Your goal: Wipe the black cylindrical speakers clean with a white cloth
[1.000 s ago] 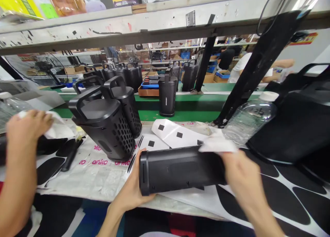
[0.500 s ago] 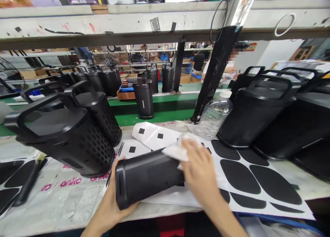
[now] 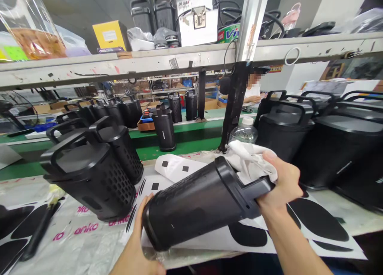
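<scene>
A black cylindrical speaker (image 3: 191,207) lies tilted above the table, its handle toward the right. My left hand (image 3: 140,243) cups its left end, thumb below and fingers behind. My right hand (image 3: 281,183) grips the handle and also clasps a crumpled white cloth (image 3: 251,159), which rests against the handle end. Beneath the speaker are white sheets with black adhesive shapes (image 3: 317,219). Just behind the cloth stands a clear plastic bottle (image 3: 243,133), partly hidden.
Black speakers (image 3: 89,175) stand upright at the left, and several more (image 3: 353,147) at the right. A black-handled brush (image 3: 42,227) lies at the far left. Beyond is a green conveyor (image 3: 191,135) with one speaker; a shelf beam (image 3: 143,63) crosses above. A person (image 3: 253,87) sits behind.
The speaker has turned so its handle end shows at the right. My right hand has moved from wiping its surface to the handle, cloth still held. The view has tilted upward.
</scene>
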Demonstrator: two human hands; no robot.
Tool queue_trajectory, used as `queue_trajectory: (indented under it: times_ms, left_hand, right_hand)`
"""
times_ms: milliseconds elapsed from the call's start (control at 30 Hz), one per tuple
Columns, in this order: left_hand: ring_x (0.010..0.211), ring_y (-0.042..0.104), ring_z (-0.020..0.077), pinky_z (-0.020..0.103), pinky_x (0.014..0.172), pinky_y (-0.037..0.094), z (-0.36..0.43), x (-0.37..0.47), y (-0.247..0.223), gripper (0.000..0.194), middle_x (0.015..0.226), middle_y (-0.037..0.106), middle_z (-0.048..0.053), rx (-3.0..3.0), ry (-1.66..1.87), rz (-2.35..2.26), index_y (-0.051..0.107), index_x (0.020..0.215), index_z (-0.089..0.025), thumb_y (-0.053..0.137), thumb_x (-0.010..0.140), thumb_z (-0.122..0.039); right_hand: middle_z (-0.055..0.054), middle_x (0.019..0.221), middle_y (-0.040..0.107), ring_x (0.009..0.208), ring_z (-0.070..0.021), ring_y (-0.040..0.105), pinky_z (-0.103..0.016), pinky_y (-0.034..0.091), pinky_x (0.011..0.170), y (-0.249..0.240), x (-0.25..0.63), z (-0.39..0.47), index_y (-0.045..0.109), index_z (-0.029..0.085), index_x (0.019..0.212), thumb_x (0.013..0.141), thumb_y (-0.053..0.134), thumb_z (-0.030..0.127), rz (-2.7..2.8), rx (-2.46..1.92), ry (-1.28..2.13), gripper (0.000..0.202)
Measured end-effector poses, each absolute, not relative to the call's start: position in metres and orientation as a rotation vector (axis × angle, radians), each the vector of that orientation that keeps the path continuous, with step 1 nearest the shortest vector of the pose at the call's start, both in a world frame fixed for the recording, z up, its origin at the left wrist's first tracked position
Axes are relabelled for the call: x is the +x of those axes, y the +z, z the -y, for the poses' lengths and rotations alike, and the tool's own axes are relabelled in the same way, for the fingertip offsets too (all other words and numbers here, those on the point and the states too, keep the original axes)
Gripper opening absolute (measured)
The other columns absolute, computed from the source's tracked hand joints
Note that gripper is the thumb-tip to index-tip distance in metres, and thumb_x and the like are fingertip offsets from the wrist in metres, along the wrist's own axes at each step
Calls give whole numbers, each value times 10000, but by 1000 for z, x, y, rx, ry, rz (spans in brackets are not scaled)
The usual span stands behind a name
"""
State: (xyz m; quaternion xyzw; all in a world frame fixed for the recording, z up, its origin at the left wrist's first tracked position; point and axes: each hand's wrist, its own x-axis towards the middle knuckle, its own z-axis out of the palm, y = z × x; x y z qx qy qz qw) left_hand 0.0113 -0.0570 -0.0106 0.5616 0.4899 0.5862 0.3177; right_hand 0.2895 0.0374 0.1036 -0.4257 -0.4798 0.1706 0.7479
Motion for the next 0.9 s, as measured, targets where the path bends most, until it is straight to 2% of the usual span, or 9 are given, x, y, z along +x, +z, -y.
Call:
queue_trajectory:
  times_ms: [67,167,233,300,367,467,667,800,900]
  left_hand:
    - [1451,319,433,564,1213,227,53,11,13,1082,1562,396,123,1459,1642,-1184,467,1422,-287,700,529,-851]
    - [1432,371,401,513,1216,263,37,12,59,870,1467,535,100,1485,1744,-1064,628,1282,-258,760,582,-756]
    - [1455,335,386,489,1238,213,21,19,85,996,1528,467,84,1718,1574,-1055,553,1385,-266,813,535,-716]
    - [1469,316,358,484,1240,198,5,29,102,1202,1599,355,45,1810,1360,-1042,313,1529,-332,888,514,-621]
    - [1434,379,353,484,1217,259,-6,41,108,1225,1575,393,59,1773,1221,-947,229,1557,-317,906,558,-534]
    - [1395,436,332,452,1194,315,-12,54,104,1111,1524,461,67,1691,1266,-957,249,1552,-285,869,645,-450]
    - [1430,384,325,428,1196,304,-9,49,91,1066,1546,431,53,1662,1377,-1066,275,1541,-304,854,658,-450]
    - [1345,490,347,428,1140,391,-7,41,91,1072,1457,524,101,1570,1470,-1079,302,1527,-243,843,637,-497]
    - [1273,559,348,421,1065,472,-4,37,89,1054,1382,594,111,1495,1572,-1098,345,1501,-224,829,620,-539]
  right_hand:
    - [37,465,225,449,-132,242,-306,253,456,126,285,-34,253,263,479,820,593,537,1156,-814,327,554]
    - [35,474,216,452,-127,258,-309,294,495,156,266,-34,218,233,494,912,525,458,1458,-546,287,565]
    - [33,474,227,461,-122,268,-308,318,525,171,250,-37,192,219,506,942,476,407,1627,-372,286,554]
    - [26,481,284,477,-124,307,-303,342,541,179,238,-42,202,218,503,942,469,396,1694,-301,318,544]
    - [25,503,335,484,-118,330,-285,340,523,183,233,-49,231,221,507,948,469,382,1696,-289,349,527]
    - [47,516,299,468,-93,273,-254,278,478,184,238,-61,255,222,532,974,462,378,1620,-386,323,512]
    - [50,525,264,501,-90,263,-241,218,456,181,252,-78,258,235,552,912,500,587,1383,-872,303,559]
    - [-2,652,543,636,-152,500,-260,429,588,154,244,-65,528,194,641,885,511,647,1680,-821,661,515]
    - [-36,798,632,763,-192,560,-298,465,705,134,249,-50,622,189,752,933,440,654,1796,-695,929,531]
